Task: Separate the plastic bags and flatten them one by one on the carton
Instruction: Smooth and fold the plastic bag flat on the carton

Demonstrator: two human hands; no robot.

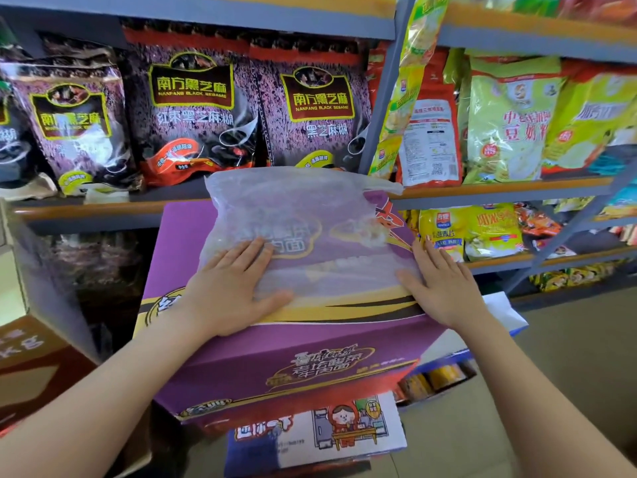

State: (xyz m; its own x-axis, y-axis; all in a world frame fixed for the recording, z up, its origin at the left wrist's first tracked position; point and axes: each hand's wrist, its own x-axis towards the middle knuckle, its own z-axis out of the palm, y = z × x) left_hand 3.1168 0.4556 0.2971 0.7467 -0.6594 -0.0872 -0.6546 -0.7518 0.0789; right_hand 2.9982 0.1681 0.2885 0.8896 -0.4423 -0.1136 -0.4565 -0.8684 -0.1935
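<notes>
Shop shelving [389,98] stocked with food packets forms the background; in front of it stands a purple carton [275,367] that serves as the work surface.

A translucent plastic bag [303,215] lies on the carton top, with its far edge overhanging toward the shelf. The film appears thin, very light and limp. It shows wrinkles near the far right corner, and the printed carton face is visible through it. Whether one bag or several layers lie here cannot be told.

The left hand [227,291] rests flat on the near left part of the bag, fingers [255,250] straight and slightly spread, thumb extended along the near edge. The right hand [437,281] lies flat at the near right edge, fingers together and pointing away, partly on the film and partly on the carton.

Handling judgement:
- The film likely slides easily on the glossy carton; hold one side down while the other palm smooths outward.
- Flat palm pressure suits it better than a pinch, which would bunch the film.
- To lift or separate a layer, take an edge or corner, probably the near edge.
- Air trapped beneath may need pushing toward the far, open-looking end.

A brown carton [31,360] stands at the left, and an illustrated box [344,432] sits below the purple carton.
</notes>
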